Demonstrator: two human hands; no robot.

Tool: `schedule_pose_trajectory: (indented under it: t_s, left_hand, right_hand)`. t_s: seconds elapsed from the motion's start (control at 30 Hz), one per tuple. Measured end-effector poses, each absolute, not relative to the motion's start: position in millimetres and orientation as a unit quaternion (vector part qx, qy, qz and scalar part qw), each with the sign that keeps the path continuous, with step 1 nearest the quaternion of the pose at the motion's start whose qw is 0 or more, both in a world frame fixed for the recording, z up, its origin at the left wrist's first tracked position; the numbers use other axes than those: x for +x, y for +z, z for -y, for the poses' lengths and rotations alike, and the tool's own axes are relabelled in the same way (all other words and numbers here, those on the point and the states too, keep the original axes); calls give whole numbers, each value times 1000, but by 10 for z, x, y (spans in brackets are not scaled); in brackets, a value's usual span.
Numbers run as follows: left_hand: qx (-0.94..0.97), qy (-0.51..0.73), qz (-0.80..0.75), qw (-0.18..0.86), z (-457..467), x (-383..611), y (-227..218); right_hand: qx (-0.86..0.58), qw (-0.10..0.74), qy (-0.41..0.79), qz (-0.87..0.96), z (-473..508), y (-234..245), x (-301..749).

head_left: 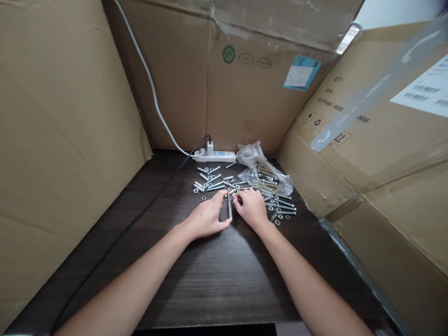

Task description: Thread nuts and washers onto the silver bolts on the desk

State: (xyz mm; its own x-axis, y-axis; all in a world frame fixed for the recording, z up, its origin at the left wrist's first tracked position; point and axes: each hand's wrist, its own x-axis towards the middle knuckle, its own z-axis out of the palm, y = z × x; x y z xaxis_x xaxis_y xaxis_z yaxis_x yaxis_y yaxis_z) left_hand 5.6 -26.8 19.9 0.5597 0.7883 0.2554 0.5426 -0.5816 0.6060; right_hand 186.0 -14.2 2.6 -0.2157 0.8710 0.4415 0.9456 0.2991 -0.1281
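Observation:
My left hand grips a long silver bolt that stands roughly upright between both hands. My right hand has its fingertips pinched at the bolt's top end, on a small piece that I cannot make out. Both hands rest on a dark wooden table. Just beyond them lie several loose silver bolts, nuts and washers. More bolts lie to the right of my right hand.
A crumpled clear plastic bag holding more bolts lies behind my right hand. A white power strip with a white cable and a plugged-in charger sits at the back. Large cardboard boxes wall the table on the left, back and right.

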Motion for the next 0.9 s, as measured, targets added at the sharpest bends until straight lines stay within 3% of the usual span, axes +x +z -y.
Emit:
schedule_pose_trajectory:
  t_s: [0.13, 0.23, 0.9]
  left_hand:
    - [860, 272, -362, 235, 288, 67, 200]
    - [862, 280, -350, 238, 297, 80, 217]
    - [851, 302, -324, 282, 295, 93, 271]
  right_hand:
    - [-525, 397, 26, 752, 221, 99, 1842]
    - [-491, 472, 121, 722, 297, 123, 1795]
    - [-478, 535, 179, 674, 292, 99, 1818]
